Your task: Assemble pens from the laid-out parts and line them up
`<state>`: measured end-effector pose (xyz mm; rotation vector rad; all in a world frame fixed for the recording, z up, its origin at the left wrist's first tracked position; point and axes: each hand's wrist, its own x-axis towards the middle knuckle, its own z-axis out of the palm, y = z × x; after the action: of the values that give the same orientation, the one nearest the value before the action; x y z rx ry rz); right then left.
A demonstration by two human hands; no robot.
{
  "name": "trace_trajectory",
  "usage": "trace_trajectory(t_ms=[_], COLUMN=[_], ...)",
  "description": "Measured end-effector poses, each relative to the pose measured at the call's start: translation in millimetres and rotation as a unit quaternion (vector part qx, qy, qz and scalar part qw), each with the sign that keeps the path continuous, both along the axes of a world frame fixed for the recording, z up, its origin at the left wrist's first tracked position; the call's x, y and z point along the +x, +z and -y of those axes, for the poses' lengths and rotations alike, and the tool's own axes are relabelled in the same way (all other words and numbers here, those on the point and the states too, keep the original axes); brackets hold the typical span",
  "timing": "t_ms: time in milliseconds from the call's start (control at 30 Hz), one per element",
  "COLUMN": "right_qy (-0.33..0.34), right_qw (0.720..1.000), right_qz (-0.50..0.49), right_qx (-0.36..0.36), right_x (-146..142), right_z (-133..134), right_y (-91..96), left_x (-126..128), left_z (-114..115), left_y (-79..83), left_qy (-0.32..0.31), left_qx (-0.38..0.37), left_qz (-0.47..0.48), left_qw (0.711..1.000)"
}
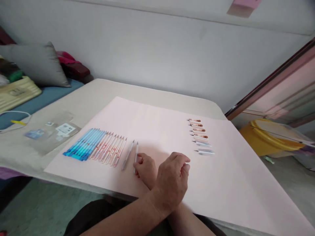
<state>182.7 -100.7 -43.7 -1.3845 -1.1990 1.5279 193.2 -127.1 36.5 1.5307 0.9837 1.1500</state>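
Observation:
My forearms cross over the table. My right hand (145, 167) reaches across to the left, its fingers closed on a slim white pen (136, 151) on the pink sheet. A second pale pen (128, 154) lies just left of it. Further left is a row of pens with reddish patterns (108, 147), then a row of blue pens (85, 144). My left hand (173, 175) is on the right, over the other wrist, with thumb and forefinger pinched together. A tiny white bit shows at the fingertips, too small to name.
Beyond my left hand, short white pieces with dark pointed tips (200, 136) lie in a column, the upper ones brown-patterned. A pink sheet (221, 190) covers much of the table. Clear plastic packaging (55, 132) lies at left. A yellow bin (268, 139) stands at right.

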Motion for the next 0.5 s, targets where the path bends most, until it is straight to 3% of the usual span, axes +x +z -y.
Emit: trace_trajectory(t_ms=[167,300,500], right_qy=[-0.012,0.000,0.009], right_qw=[0.986,0.979,0.979], right_qz=[0.152,0.163,0.160], right_qx=[0.069,0.122,0.128], right_x=[-22.0,-33.2,-41.6], right_z=[-8.2,-9.0,-9.1], right_y=[-3.5,-14.3,-23.9], left_x=[-4.6,-5.9,-11.4], left_z=[-4.7,-5.6,-7.6], left_y=[1.0,4.2,8.0], left_qy=[0.016,0.016,0.023], left_qx=[0.022,0.021,0.021], left_qz=[-0.056,-0.054,-0.054], left_qw=[0.998,0.998,0.998])
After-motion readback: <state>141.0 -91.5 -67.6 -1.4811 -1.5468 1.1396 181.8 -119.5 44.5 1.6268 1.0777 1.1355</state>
